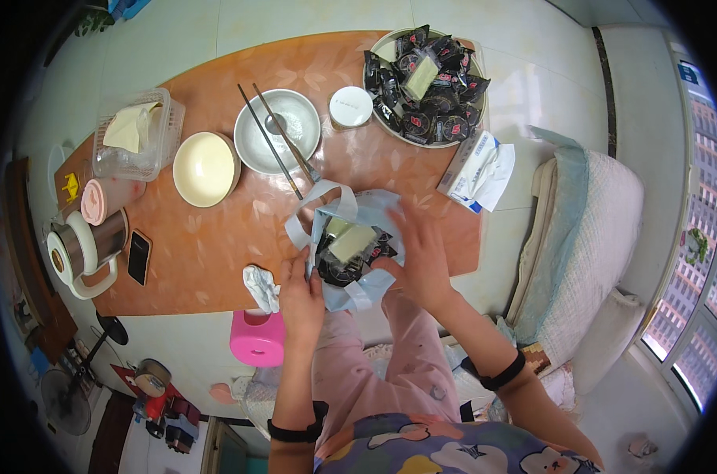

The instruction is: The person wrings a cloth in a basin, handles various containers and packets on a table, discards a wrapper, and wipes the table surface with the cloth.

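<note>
A light blue bag (377, 287) with white handles stands open at the table's near edge. Inside it lie black wrapped packets (338, 274) and pale green blocks in clear wrap (354, 243). My left hand (301, 290) grips the bag's left side near its rim. At the right side, my right hand (416, 255) is spread, slightly blurred, its thumb by the bag's rim; nothing is seen held in it. Behind the bag, a round tray (382, 44) is heaped with more black packets (444, 98), and one pale green wrapped block (422, 77) rests on top.
A tissue box (468, 169) is right of the bag. Left stand a metal bowl (255, 151) with chopsticks (269, 142) and a brush-like tool across it, a white-lidded jar (351, 107), cream bowl (203, 169), plastic basket (172, 133), pink-lidded cup (95, 201), kettle (101, 237), phone (139, 258) and crumpled tissue (261, 288).
</note>
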Action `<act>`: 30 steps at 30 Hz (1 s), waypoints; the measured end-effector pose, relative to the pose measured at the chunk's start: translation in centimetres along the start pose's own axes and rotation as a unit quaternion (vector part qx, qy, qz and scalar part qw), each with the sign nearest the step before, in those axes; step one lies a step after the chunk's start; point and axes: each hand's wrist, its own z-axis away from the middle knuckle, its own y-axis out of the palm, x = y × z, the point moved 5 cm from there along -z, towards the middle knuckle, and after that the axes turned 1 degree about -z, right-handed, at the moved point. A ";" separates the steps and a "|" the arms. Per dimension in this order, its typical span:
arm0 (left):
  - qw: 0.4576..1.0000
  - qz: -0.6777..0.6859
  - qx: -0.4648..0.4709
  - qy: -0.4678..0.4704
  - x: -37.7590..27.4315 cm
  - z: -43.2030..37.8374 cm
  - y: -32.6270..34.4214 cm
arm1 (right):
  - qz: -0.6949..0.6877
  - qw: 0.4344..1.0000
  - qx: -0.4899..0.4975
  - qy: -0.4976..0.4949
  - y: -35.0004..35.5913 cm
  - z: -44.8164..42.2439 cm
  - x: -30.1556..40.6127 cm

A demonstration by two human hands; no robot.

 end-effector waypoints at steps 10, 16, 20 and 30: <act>0.995 0.097 0.018 0.012 -3.4 1.8 1.2 | -0.124 0.987 -0.005 0.106 -4.7 -0.1 -7.1; 0.989 0.140 -0.043 0.022 -8.2 0.2 5.3 | -0.190 0.966 0.101 0.146 -8.2 -4.3 -12.8; 0.998 0.025 -0.052 0.014 -9.0 -0.5 6.8 | -0.144 0.984 0.082 0.061 -9.2 -8.5 -17.6; 0.977 -0.052 -0.171 0.112 -14.2 -0.7 6.9 | 0.042 0.987 0.017 0.151 -4.6 -14.0 -18.4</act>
